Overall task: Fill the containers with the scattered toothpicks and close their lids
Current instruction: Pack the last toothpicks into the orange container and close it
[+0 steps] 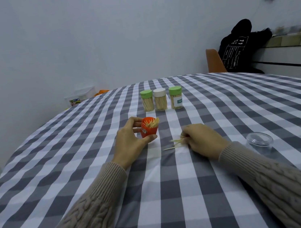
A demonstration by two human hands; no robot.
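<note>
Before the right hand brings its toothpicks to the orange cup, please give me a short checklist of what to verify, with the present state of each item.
1. Orange cup is open at the top: ok, no lid on it.
2. Left hand holds the cup steady: ok, fingers and thumb are curled round it.
3. Cup has room: cannot tell, toothpicks already stick out above the rim.
4. Right hand has a firm pinch on the loose toothpicks: cannot tell, some lie on the cloth beside it.
5. Clear lid is in reach: ok, it lies by the right wrist.
6. Three back jars are closed: ok.
</note>
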